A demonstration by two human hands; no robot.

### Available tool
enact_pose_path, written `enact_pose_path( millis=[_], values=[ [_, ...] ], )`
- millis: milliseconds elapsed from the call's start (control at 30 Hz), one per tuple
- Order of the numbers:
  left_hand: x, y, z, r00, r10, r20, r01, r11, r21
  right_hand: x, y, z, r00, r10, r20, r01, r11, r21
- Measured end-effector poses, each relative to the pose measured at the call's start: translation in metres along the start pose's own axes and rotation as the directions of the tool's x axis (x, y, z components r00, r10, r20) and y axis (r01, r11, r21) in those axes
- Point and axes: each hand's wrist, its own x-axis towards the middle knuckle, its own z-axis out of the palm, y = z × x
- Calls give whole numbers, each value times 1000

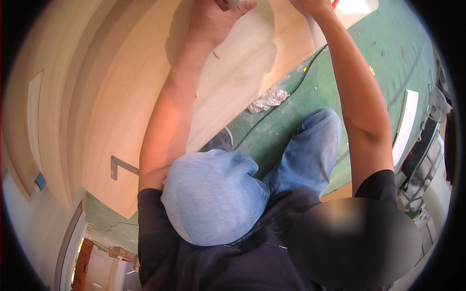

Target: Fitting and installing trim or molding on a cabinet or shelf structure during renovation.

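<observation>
1. Dark blurred shape nearest lens; can't identify.
2. Step, my read: handwork at far end of wooden board, which lies under my left forearm. Metal square on it.
3. Left hand curled by pale bit; right hand beside red bit. Both cropped; can't tell grip.
4. Next move probably calls for steady two-handed control.
5. Shirt print: illegible.
</observation>
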Motion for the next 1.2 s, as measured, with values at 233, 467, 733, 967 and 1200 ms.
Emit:
enact_pose_path(
  millis=[233, 467, 733, 967, 1200],
  values=[
    [0, 5, 17, 988, 86, -130, -95, 993, -67, -5, 3, -5, 999, 35, -18, -35, 999, 15],
    [-1, 8, 9, 990, 37, -134, -54, 991, -122, -65, -40, 28, 977, 202, 65, -209, 870, 447],
    [-7, 8, 4, 990, 5, -138, 12, 992, 122, -81, -60, 54, 822, 299, 485, -558, 247, 792],
    [-10, -7, 1, 959, 199, -199, -190, 980, 66, -75, -49, 57, 882, 132, 452, -470, 269, 841],
    [-23, -22, -9, 975, 222, 11, -211, 909, 360, -74, -54, 57, 871, 168, 461, -491, 309, 815]
  ],
)
